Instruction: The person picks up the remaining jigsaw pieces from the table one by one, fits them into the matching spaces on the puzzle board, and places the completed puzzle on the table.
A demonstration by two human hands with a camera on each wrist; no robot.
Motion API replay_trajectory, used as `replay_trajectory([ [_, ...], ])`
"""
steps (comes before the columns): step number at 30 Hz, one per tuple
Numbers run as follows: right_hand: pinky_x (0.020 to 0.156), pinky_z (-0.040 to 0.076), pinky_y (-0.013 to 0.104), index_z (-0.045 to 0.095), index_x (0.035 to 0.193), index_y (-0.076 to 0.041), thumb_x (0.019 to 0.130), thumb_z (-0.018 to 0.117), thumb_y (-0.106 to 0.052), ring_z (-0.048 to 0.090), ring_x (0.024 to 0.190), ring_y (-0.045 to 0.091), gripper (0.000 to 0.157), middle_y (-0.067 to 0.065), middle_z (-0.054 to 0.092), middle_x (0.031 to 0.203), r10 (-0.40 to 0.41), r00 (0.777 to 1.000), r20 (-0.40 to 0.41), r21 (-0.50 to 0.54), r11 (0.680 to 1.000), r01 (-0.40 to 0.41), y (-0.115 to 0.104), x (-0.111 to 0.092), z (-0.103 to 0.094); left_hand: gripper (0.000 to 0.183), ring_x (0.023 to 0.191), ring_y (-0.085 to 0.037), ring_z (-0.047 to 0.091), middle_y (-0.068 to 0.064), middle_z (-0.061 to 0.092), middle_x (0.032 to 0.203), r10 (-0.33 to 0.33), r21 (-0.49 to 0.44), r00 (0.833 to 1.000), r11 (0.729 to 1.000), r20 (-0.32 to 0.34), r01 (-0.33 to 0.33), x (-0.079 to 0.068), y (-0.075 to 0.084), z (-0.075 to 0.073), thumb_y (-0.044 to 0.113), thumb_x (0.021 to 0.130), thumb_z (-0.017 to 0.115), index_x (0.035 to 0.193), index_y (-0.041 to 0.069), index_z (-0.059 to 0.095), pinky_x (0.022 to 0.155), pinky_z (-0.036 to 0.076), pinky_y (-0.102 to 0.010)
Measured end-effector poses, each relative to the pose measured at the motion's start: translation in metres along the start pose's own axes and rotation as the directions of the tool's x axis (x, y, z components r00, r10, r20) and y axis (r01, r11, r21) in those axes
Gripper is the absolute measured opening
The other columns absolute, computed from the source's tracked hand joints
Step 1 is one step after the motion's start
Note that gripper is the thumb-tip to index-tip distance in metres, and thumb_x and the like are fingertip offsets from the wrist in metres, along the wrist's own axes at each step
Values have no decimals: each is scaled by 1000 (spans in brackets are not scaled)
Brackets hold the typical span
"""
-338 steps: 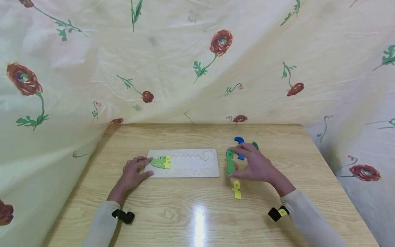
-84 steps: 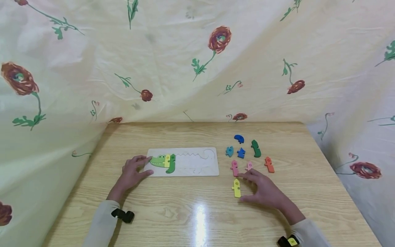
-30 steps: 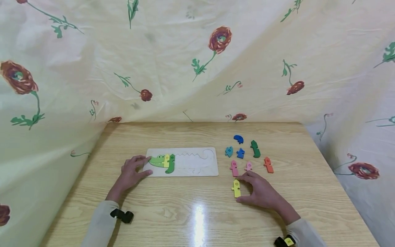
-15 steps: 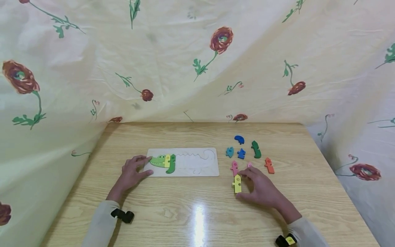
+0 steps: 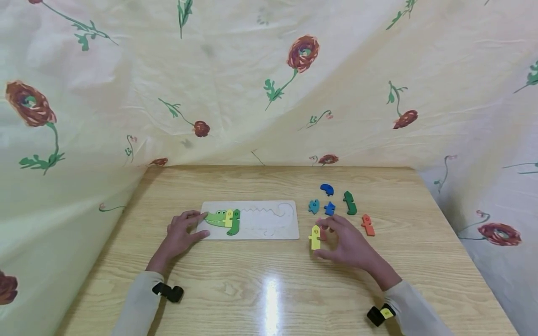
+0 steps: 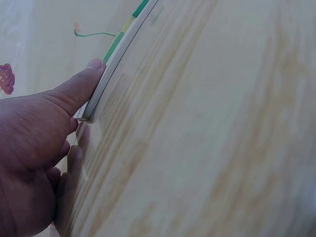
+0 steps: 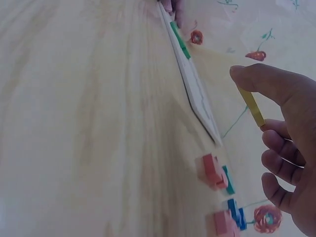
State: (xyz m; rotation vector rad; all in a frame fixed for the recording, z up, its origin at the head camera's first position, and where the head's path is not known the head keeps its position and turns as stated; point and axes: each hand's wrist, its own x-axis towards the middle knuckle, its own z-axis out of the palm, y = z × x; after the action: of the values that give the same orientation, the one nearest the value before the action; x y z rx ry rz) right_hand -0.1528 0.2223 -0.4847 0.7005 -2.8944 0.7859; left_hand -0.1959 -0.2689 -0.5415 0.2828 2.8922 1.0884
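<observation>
My left hand (image 5: 180, 233) rests on the left end of a white puzzle board (image 5: 265, 234), thumb and fingertips on its surface. In the left wrist view, the thumb (image 6: 81, 86) lies along the board's edge. On the board sit a crocodile-head piece (image 5: 215, 219), a yellow piece (image 5: 229, 218) and a green piece (image 5: 235, 222); a pencil-like outline runs to the right of them. My right hand (image 5: 346, 240) pinches another yellow puzzle piece (image 5: 315, 238) by its two ends, between thumb and fingertips. The right wrist view shows this yellow piece (image 7: 253, 107) edge-on, raised above the table.
Loose puzzle pieces lie right of the board: a blue curved one (image 5: 327, 189), a light blue one (image 5: 314, 206), a small blue one (image 5: 329, 208), a dark green one (image 5: 350, 203) and an orange one (image 5: 368, 225). Pink pieces (image 7: 213, 170) are partly hidden by my right hand in the head view.
Earlier, the green piece went from the loose pieces onto the board. Since then my right hand has gripped the yellow piece, lifted it and moved up and left. The left hand stays put.
</observation>
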Motion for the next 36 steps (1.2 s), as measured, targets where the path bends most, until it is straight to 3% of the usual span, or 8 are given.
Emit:
replay_trajectory([
  [7,86,52,46,65,132,-11,75,91,-44,59,105,25,70,3,62,120,-22,1000,-3,46,999,23,-12,18,-1,66,131,-42,39,-18,48,149,7,0,1000,1000,-6,-7,0,1,0,36,88,80,147,20,56,96,24,-57],
  [25,80,51,38,67,131,-13,73,92,-45,60,102,21,71,5,63,113,-148,988,-33,21,989,148,-31,56,8,66,133,-44,37,-18,47,150,-1,0,1000,1000,-5,1,-1,1,0,34,89,80,148,19,56,99,23,-61],
  [31,82,51,38,66,132,-14,75,90,-48,61,107,23,71,-1,61,116,-146,989,6,42,988,146,-34,70,8,67,133,-44,37,-18,47,151,-1,-2,1000,1000,-4,1,-1,1,0,35,89,80,148,19,55,98,23,-60],
  [36,83,51,39,65,134,-14,77,89,-47,61,109,26,69,5,62,119,-120,991,54,91,989,115,-37,82,7,67,134,-43,37,-18,46,152,-8,10,1000,1000,1,8,0,1,0,36,89,79,149,20,54,98,23,-59],
])
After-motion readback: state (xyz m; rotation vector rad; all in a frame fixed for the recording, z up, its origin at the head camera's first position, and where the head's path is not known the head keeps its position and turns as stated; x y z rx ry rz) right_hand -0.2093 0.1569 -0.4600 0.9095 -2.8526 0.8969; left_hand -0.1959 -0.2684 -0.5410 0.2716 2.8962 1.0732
